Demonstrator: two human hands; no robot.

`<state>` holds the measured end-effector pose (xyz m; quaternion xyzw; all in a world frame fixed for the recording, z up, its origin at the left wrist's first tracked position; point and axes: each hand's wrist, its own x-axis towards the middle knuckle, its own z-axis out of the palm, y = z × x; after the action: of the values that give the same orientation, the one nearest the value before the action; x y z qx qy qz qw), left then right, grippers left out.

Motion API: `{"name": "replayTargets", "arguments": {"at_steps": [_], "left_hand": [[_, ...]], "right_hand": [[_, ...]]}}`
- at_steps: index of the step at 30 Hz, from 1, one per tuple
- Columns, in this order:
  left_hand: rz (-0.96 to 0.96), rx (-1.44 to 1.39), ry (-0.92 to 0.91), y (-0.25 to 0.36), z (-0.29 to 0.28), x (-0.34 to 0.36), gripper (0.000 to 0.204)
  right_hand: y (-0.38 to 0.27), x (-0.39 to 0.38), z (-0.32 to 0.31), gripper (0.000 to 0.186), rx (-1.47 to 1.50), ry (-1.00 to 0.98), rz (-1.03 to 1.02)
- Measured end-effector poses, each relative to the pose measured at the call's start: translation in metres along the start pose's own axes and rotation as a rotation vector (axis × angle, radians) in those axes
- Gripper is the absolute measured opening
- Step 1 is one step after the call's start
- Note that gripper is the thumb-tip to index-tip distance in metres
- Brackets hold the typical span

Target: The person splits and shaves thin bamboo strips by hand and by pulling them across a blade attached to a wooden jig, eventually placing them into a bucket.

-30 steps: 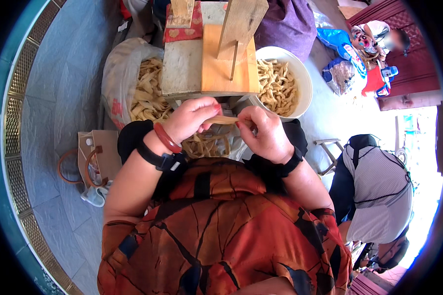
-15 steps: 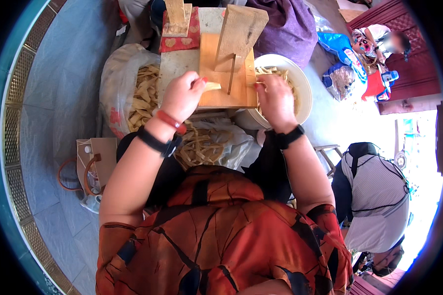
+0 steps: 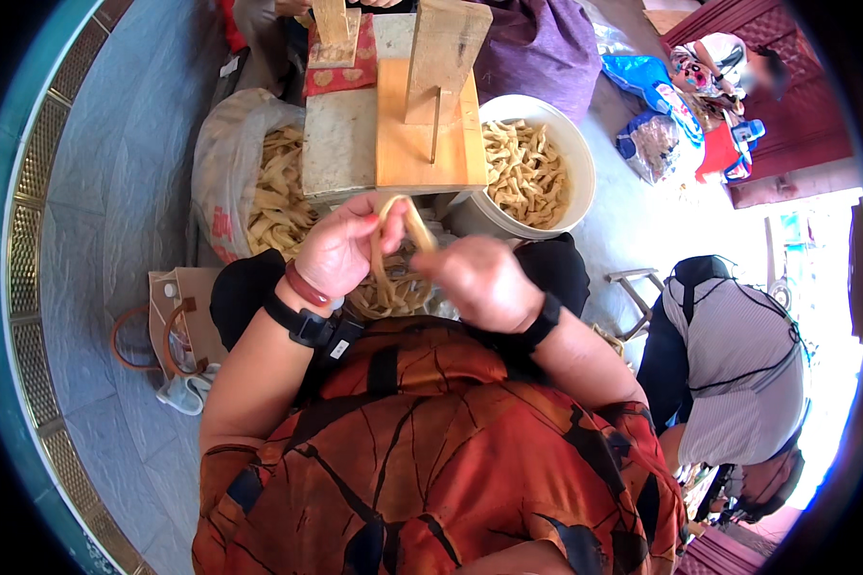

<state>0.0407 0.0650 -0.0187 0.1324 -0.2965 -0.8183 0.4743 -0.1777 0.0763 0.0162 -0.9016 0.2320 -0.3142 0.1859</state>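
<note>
My left hand (image 3: pixel 336 251) pinches a pale yellowish flexible strip (image 3: pixel 419 226), looped over near the fingertips. My right hand (image 3: pixel 479 280), smeared by motion, is closed at the strip's other part, just in front of the left. Below them lies a tangle of similar strips (image 3: pixel 384 302). Beyond my hands stands a wooden board (image 3: pixel 408 168) with an upright plank (image 3: pixel 446 53) and a thin upright rod (image 3: pixel 436 125), on a pale worn stand (image 3: pixel 336 139). A white bucket (image 3: pixel 580 192) of twisted pieces is right of it; a clear bag (image 3: pixel 221 172) of strips is left.
A co-worker's hands (image 3: pixel 292 8) show beyond a second wooden post (image 3: pixel 333 29). A bent person (image 3: pixel 738 364) is at right, beside a stool (image 3: pixel 633 297); another person (image 3: pixel 724 57) sits among bags (image 3: pixel 642 77). A handbag (image 3: pixel 187 326) stands on the left.
Both hands went forward to the sides of the wooden board half a second ago and are now drawn back toward me, closer together, with the strip bent into a loop between them.
</note>
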Motion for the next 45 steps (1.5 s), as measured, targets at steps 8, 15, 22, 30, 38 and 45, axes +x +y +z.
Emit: {"name": "replayTargets", "arguments": {"at_steps": [8, 15, 22, 30, 38, 45], "left_hand": [[0.207, 1.346, -0.136, -0.036, 0.007, -0.008, 0.032], [-0.359, 0.377, -0.100, -0.033, 0.007, -0.008, 0.017], [0.316, 1.546, -0.070, -0.036, 0.020, -0.004, 0.029], [-0.058, 0.544, 0.176, -0.052, 0.002, -0.004, 0.016], [0.287, 0.937, 0.194, -0.059, -0.007, -0.007, 0.016], [0.322, 1.165, 0.443, -0.022, 0.003, -0.003, 0.017]], "right_hand": [[-0.005, -0.013, 0.019, 0.021, -0.012, 0.057, 0.031], [0.003, -0.023, 0.032, 0.014, 0.437, 0.216, 0.624], [0.035, -0.031, 0.023, 0.008, 1.436, 0.045, 1.092], [0.006, -0.013, 0.024, 0.025, 0.034, 0.251, 0.554], [0.001, -0.015, 0.025, 0.016, 0.655, 0.057, 0.835], [-0.013, -0.018, 0.007, 0.022, 0.630, -0.021, 0.771]]}}
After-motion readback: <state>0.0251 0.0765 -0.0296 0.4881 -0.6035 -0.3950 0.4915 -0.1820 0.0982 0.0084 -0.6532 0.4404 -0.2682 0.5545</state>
